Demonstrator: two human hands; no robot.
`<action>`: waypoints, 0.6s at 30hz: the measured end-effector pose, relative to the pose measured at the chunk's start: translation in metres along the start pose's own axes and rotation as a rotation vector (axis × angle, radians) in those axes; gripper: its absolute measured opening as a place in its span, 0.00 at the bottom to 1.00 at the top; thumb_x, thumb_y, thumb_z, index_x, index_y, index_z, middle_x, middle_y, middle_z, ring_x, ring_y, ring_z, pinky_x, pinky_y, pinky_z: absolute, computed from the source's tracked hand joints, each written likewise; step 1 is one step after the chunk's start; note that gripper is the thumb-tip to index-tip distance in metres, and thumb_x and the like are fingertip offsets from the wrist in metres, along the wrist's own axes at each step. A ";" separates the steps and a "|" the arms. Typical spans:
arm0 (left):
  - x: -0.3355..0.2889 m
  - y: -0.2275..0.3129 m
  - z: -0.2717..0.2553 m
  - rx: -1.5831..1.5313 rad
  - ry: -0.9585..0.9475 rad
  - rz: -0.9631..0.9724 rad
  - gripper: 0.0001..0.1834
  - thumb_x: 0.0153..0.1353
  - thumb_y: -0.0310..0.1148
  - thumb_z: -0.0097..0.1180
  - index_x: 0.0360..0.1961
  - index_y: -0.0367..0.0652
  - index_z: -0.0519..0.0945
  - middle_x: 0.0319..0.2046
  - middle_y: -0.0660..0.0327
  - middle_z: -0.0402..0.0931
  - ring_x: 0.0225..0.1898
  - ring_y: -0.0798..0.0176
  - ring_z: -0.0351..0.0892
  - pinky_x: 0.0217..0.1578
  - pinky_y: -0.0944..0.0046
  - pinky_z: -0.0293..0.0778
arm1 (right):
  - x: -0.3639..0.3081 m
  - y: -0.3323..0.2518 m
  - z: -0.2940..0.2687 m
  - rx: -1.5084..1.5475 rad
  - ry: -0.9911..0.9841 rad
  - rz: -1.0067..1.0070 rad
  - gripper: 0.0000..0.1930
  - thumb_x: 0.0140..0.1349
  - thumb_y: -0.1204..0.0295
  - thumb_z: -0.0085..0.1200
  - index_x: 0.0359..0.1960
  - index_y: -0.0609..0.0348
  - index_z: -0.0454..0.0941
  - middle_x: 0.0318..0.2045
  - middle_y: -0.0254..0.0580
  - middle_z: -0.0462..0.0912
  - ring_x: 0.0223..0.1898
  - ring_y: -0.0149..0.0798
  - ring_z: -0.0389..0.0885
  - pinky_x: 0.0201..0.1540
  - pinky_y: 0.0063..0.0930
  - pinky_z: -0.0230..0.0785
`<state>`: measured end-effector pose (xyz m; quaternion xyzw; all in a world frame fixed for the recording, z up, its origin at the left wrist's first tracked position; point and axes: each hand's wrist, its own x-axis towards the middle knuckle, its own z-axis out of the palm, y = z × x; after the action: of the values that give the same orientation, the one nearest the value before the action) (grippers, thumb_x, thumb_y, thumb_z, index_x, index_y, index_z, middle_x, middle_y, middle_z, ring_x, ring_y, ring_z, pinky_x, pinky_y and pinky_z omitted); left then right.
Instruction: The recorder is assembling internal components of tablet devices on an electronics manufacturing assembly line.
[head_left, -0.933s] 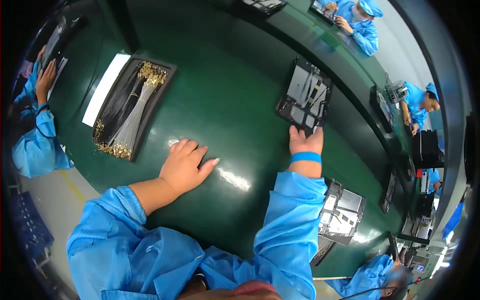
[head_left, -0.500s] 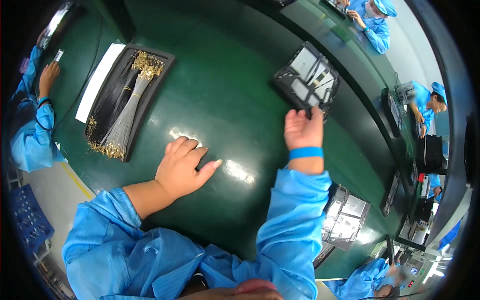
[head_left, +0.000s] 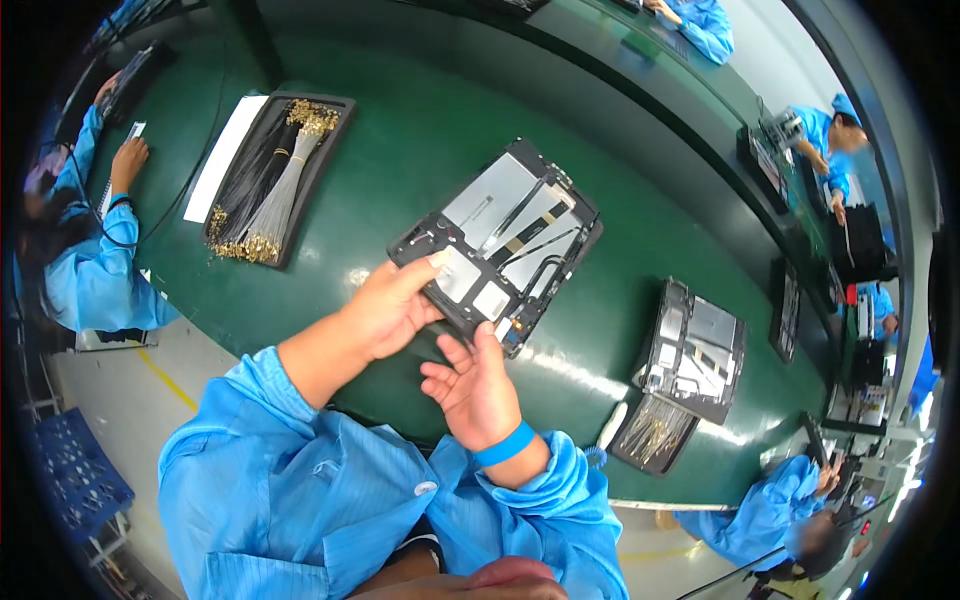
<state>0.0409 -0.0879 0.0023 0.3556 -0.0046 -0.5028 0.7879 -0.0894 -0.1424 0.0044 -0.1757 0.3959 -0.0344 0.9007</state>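
Observation:
An opened tablet [head_left: 515,240], its grey battery plates, black ribbon cables and dark frame exposed, is held tilted in front of me. My left hand [head_left: 385,310] is closed on its near left edge, thumb on top and fingers underneath, partly hidden. At the near corner, my right hand [head_left: 475,395] is turned palm up with loosely curled, parted fingers. Its thumb tip meets the tablet's edge, while the other fingers show outside the frame.
A dark tray [head_left: 345,125] of bundled black and grey cables with gold ends lies at left, beside a white strip [head_left: 225,160]. At right, another opened tablet [head_left: 700,350] overlaps a small cable tray [head_left: 655,435]. Co-workers in blue sit around the green table [head_left: 400,130].
My right hand has brought the tablet from the far right to the middle. My left hand has risen off the table and taken hold of it. The view has shifted.

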 end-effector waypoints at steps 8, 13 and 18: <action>-0.021 0.035 -0.012 0.476 -0.105 -0.237 0.16 0.52 0.33 0.50 0.40 0.36 0.70 0.34 0.59 0.73 0.34 0.67 0.74 0.33 0.69 0.72 | -0.067 0.010 -0.029 -1.039 -0.391 -0.007 0.22 0.59 0.58 0.40 0.46 0.65 0.66 0.36 0.42 0.74 0.36 0.32 0.71 0.41 0.22 0.63; 0.016 0.031 -0.032 0.718 0.069 -0.176 0.21 0.53 0.39 0.50 0.41 0.31 0.68 0.32 0.56 0.74 0.35 0.66 0.74 0.35 0.70 0.69 | -0.099 0.004 -0.076 -1.046 0.118 -0.470 0.17 0.57 0.64 0.44 0.41 0.66 0.69 0.33 0.47 0.75 0.36 0.37 0.74 0.40 0.25 0.64; 0.022 0.024 -0.026 1.436 0.516 0.436 0.30 0.53 0.46 0.46 0.48 0.30 0.63 0.36 0.49 0.72 0.41 0.59 0.70 0.43 0.68 0.63 | -0.111 -0.016 -0.113 -0.926 0.802 -0.788 0.17 0.57 0.65 0.44 0.41 0.68 0.69 0.34 0.48 0.75 0.37 0.36 0.73 0.41 0.24 0.63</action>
<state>0.0808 -0.0850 -0.0115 0.8732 -0.2144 -0.1128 0.4229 -0.2463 -0.1678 0.0173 -0.6424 0.5766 -0.2469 0.4403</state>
